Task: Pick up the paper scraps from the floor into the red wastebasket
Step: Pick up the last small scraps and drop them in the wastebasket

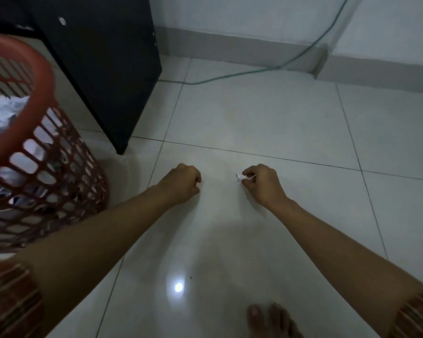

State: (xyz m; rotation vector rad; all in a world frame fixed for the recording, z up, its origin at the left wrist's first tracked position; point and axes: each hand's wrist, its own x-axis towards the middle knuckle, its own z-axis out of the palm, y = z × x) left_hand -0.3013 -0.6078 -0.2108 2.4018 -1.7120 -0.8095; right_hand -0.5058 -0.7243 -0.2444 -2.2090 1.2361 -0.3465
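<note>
The red wastebasket [22, 123] stands at the left, its lattice wall showing crumpled white paper [3, 111] inside. My right hand [261, 182] reaches low over the white tile floor and pinches a small white paper scrap [239, 177] between thumb and fingers. To its left, about a hand's width away, my left hand [181, 182] is curled into a fist near the floor; whether it holds anything is hidden by the fingers. Both forearms stretch in from the bottom of the view.
A black cabinet [103, 57] stands behind the wastebasket. A green cable [254, 71] runs across the floor to the wall at the back. My bare toes [271, 320] show at the bottom edge. Pale tiled floor [254, 118] spreads ahead and to the right.
</note>
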